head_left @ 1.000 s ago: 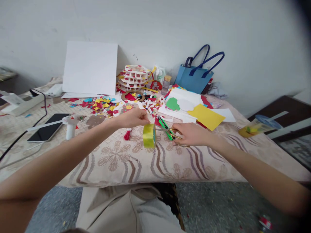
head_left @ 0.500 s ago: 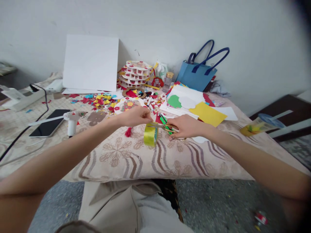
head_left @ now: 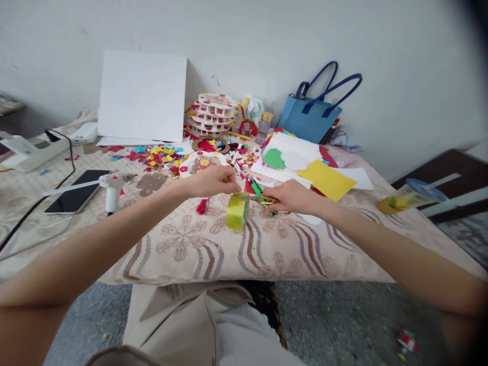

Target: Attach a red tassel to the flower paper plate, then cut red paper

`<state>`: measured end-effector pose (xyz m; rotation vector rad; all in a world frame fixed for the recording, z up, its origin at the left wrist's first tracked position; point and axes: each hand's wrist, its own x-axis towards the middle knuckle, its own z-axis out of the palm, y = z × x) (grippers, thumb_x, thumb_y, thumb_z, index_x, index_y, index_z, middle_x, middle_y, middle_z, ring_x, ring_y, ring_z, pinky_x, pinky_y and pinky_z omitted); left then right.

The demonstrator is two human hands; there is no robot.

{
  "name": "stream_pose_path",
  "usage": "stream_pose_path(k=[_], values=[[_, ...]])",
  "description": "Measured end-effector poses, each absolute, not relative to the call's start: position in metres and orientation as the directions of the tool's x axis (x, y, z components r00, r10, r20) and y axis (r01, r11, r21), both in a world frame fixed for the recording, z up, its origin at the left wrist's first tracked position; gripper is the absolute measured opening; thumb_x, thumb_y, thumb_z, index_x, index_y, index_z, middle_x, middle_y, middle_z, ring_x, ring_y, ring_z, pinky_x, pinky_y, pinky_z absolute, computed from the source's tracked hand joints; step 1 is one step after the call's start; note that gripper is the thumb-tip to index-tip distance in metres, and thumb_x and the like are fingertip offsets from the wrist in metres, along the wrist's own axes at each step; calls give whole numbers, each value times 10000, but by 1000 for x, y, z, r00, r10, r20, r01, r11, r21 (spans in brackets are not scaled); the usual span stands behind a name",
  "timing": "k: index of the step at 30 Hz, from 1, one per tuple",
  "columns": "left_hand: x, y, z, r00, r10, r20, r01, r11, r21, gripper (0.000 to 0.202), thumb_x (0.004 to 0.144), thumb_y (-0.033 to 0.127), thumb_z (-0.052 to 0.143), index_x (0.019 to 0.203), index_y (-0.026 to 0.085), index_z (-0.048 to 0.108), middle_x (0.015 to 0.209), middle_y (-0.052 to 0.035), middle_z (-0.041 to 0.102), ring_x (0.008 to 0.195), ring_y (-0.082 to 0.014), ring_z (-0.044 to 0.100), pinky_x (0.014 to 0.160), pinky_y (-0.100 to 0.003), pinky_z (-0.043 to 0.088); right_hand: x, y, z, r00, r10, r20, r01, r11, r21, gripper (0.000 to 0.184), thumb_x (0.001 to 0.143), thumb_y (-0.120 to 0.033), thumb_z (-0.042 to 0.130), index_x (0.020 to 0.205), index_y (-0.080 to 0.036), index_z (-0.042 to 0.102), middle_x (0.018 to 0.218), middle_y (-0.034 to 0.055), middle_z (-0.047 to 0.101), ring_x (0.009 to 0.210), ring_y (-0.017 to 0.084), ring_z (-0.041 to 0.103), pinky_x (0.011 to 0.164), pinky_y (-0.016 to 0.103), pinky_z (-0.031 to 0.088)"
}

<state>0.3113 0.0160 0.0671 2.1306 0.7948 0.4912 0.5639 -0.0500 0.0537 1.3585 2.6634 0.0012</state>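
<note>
My left hand (head_left: 213, 181) pinches the free end of a yellow-green tape roll (head_left: 236, 212), which hangs just below the fingers over the patterned cloth (head_left: 183, 244). My right hand (head_left: 292, 197) is closed on gold-handled scissors (head_left: 256, 199), whose blades reach left to the tape strip at the top of the roll. A green marker (head_left: 256, 188) lies behind the scissors. A red tassel (head_left: 201, 207) lies under my left wrist.
Scattered coloured paper scraps (head_left: 162, 157), a tiered paper model (head_left: 213, 114), a white board (head_left: 143, 96), card sheets (head_left: 324, 179), a blue bag (head_left: 310, 114), a phone (head_left: 72, 198), a white glue gun (head_left: 112, 190) and a power strip (head_left: 34, 150) lie around.
My right hand has brought the scissors left to the tape strip. The roll has dropped slightly and tilted. The view has shifted a little.
</note>
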Motion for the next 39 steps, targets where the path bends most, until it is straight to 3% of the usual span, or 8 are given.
stream_pose_path(k=[4, 9, 17, 20, 22, 24, 32, 39], values=[[313, 11, 68, 747, 665, 16, 387, -453, 803, 207, 757, 297, 655, 650, 176, 526, 579, 36, 497, 511, -88, 435, 471, -216, 292, 564, -57, 48, -534, 834, -141, 843, 538, -8, 296, 903, -488, 530, 909, -197, 588, 800, 64, 688, 691, 200, 606, 578, 258, 282], [315, 3, 59, 690, 719, 85, 237, -335, 912, 224, 797, 345, 645, 711, 183, 516, 631, 13, 589, 617, -126, 603, 537, -218, 436, 565, -68, 34, -459, 880, -122, 886, 444, -136, 266, 898, -456, 527, 916, -192, 556, 784, 66, 675, 669, 197, 592, 576, 256, 304], [323, -11, 20, 590, 792, 159, 56, -237, 970, 399, 650, 217, 757, 800, 213, 388, 934, -67, 702, 946, -215, 696, 818, -374, 566, 560, -82, 6, -338, 941, -3, 863, 308, -400, 239, 879, -431, 552, 806, -211, 493, 639, -9, 563, 575, 159, 510, 565, 259, 303], [328, -21, 12, 499, 840, 213, 73, -286, 956, 390, 663, 200, 741, 801, 217, 377, 936, -58, 691, 950, -214, 692, 836, -396, 572, 546, -94, -10, -184, 981, 60, 730, 177, -660, 294, 877, -483, 527, 759, -225, 451, 605, -31, 514, 546, 146, 493, 536, 259, 330], [331, -26, 9, 463, 854, 239, 61, -300, 952, 367, 682, 189, 717, 793, 219, 368, 917, -40, 677, 932, -198, 690, 838, -392, 577, 532, -102, -21, -62, 997, 45, 499, 70, -864, 310, 885, -527, 487, 800, -232, 440, 612, -43, 510, 494, 130, 479, 495, 257, 355], [333, -30, 8, 437, 864, 251, 52, -303, 951, 345, 696, 193, 699, 785, 219, 367, 888, -23, 660, 904, -185, 686, 829, -384, 584, 516, -108, -31, 36, 998, 60, 321, 45, -946, 334, 845, -552, 545, 823, -235, 444, 630, -49, 509, 495, 122, 478, 489, 258, 376], [340, -39, 9, 365, 896, 255, 94, -307, 947, 264, 730, 231, 653, 798, 214, 399, 807, 6, 575, 907, -190, 664, 758, -346, 584, 473, -109, -40, 216, 976, 19, -18, 24, -1000, 397, 656, -442, 753, 806, -234, 450, 666, -57, 471, 561, 122, 450, 532, 270, 408], [342, -45, 9, 308, 922, 236, 171, -298, 939, 206, 711, 199, 614, 778, 214, 419, 742, 18, 528, 961, -224, 656, 712, -314, 547, 456, -117, -44, 261, 960, 105, 32, 100, -994, 291, 708, -378, 702, 769, -240, 452, 656, -53, 450, 578, 129, 413, 548, 270, 369]])
